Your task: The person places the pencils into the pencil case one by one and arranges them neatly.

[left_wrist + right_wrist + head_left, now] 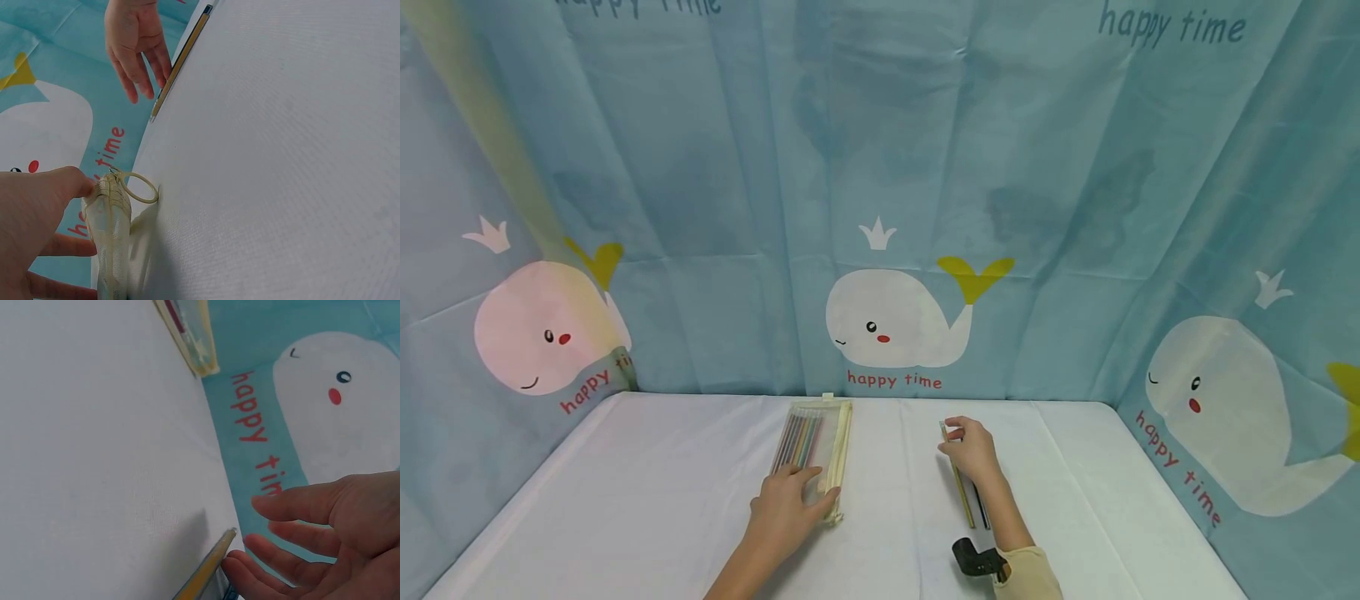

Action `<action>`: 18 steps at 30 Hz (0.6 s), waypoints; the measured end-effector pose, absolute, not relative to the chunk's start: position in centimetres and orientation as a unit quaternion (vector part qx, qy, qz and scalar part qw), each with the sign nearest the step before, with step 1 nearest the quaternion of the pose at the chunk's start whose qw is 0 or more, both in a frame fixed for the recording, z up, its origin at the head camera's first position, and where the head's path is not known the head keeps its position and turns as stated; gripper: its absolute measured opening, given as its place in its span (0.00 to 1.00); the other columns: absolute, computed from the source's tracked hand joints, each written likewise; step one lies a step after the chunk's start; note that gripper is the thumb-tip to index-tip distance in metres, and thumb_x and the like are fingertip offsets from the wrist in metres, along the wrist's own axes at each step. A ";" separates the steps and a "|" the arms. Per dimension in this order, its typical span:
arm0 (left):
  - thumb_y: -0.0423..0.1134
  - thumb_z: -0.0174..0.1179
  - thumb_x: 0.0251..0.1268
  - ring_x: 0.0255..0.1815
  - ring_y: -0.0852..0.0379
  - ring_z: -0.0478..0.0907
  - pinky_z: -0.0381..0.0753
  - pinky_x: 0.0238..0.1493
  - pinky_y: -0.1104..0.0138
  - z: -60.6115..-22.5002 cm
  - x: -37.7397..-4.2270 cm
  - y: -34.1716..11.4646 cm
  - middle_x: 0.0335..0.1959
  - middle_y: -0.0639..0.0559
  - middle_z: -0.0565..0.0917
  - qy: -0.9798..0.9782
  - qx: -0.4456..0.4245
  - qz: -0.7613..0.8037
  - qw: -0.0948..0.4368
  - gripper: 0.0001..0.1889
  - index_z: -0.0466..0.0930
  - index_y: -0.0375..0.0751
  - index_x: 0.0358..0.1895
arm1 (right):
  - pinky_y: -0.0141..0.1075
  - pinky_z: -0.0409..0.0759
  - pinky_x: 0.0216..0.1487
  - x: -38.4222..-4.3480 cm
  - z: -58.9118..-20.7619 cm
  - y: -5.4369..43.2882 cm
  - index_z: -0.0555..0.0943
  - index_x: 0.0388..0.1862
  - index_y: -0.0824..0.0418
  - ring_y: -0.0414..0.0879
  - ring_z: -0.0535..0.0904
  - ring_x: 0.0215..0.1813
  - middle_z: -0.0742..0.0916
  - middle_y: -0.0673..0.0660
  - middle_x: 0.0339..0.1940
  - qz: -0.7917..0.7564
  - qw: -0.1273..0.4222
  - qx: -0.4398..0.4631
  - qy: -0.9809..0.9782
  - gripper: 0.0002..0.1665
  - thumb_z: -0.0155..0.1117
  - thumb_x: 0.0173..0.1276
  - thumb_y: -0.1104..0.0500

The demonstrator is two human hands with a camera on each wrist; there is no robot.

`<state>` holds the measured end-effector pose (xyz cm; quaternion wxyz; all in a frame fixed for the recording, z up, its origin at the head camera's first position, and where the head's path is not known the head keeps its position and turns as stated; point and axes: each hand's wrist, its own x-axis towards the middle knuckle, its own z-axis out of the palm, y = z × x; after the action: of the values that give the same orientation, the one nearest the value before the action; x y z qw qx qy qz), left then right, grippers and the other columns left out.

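Observation:
A see-through zip pencil case (829,442) with cream edging lies on the white table, several coloured pencils (797,437) inside it. My left hand (786,510) rests on its near part, fingers spread, thumb at the zipped side. In the left wrist view, the thumb touches the corner beside a cream ring (142,189). Over to the right, a yellow pencil (962,492) and a dark pen or pencil (981,507) lie side by side. My right hand (973,450) is over their far ends, fingers loosely bent; the right wrist view shows nothing pinched between thumb and fingers.
The white-covered table (647,500) meets a blue curtain (880,167) printed with whales behind it and at both sides. A black device (976,557) is strapped at the right wrist, by a beige sleeve (1030,573).

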<state>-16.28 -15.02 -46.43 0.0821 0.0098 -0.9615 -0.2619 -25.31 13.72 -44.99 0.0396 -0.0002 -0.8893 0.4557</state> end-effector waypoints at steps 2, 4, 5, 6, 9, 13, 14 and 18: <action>0.58 0.73 0.63 0.54 0.32 0.83 0.81 0.37 0.32 -46.5 -16.3 -15.0 0.54 0.36 0.85 -0.962 0.010 -0.262 0.081 0.26 0.90 0.42 0.55 | 0.48 0.84 0.44 -25.4 -45.2 13.7 0.82 0.59 0.75 0.59 0.83 0.45 0.88 0.67 0.43 0.458 0.038 0.000 -0.888 0.25 0.73 0.62 0.71; 0.58 0.73 0.63 0.54 0.32 0.83 0.81 0.37 0.32 -46.5 -16.3 -15.1 0.54 0.36 0.85 -0.962 0.010 -0.262 0.081 0.26 0.90 0.42 0.55 | 0.46 0.84 0.42 -25.5 -45.3 13.6 0.82 0.59 0.75 0.57 0.84 0.44 0.88 0.66 0.42 0.458 0.036 -0.001 -0.888 0.25 0.74 0.62 0.71; 0.58 0.73 0.63 0.54 0.32 0.83 0.81 0.37 0.32 -46.5 -16.3 -15.1 0.54 0.36 0.85 -0.962 0.010 -0.262 0.081 0.26 0.90 0.42 0.55 | 0.46 0.84 0.41 -25.5 -45.4 13.6 0.82 0.58 0.75 0.57 0.84 0.43 0.88 0.66 0.41 0.456 0.037 0.001 -0.889 0.25 0.74 0.61 0.71; 0.58 0.73 0.63 0.54 0.32 0.83 0.81 0.37 0.32 -46.6 -16.4 -15.1 0.53 0.36 0.85 -0.962 0.010 -0.262 0.081 0.26 0.90 0.42 0.55 | 0.45 0.84 0.41 -25.5 -45.4 13.6 0.83 0.58 0.75 0.56 0.84 0.42 0.88 0.65 0.41 0.455 0.035 0.000 -0.890 0.25 0.74 0.61 0.72; 0.58 0.73 0.63 0.53 0.33 0.84 0.81 0.36 0.33 -46.6 -16.4 -15.1 0.53 0.37 0.85 -0.962 0.010 -0.259 0.080 0.26 0.90 0.42 0.55 | 0.42 0.85 0.38 -25.5 -45.5 13.6 0.83 0.57 0.75 0.53 0.84 0.39 0.88 0.64 0.39 0.450 0.027 0.000 -0.893 0.26 0.75 0.58 0.73; 0.58 0.73 0.64 0.52 0.33 0.84 0.81 0.36 0.33 -46.5 -16.3 -15.0 0.52 0.38 0.85 -0.963 0.009 -0.258 0.080 0.26 0.90 0.42 0.55 | 0.40 0.84 0.36 -25.5 -45.6 13.6 0.84 0.54 0.75 0.50 0.82 0.35 0.87 0.62 0.36 0.442 0.011 0.000 -0.897 0.26 0.78 0.54 0.74; 0.58 0.73 0.64 0.52 0.33 0.84 0.81 0.35 0.33 -46.5 -16.3 -15.0 0.52 0.38 0.85 -0.963 0.008 -0.257 0.080 0.26 0.90 0.42 0.55 | 0.40 0.83 0.35 -25.5 -45.6 13.5 0.84 0.53 0.74 0.50 0.82 0.34 0.86 0.61 0.35 0.440 0.009 0.002 -0.898 0.26 0.78 0.53 0.75; 0.58 0.73 0.64 0.52 0.33 0.84 0.82 0.36 0.33 -46.5 -16.3 -15.1 0.52 0.38 0.85 -0.963 0.009 -0.256 0.078 0.26 0.90 0.43 0.55 | 0.37 0.81 0.31 -25.6 -45.9 13.5 0.85 0.50 0.73 0.47 0.79 0.31 0.84 0.58 0.31 0.433 -0.001 0.003 -0.901 0.24 0.80 0.52 0.75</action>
<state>-16.32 -15.06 -46.50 0.0780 0.0091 -0.9635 -0.2561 -25.56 13.50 -45.91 -0.0008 0.0025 -0.9012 0.4333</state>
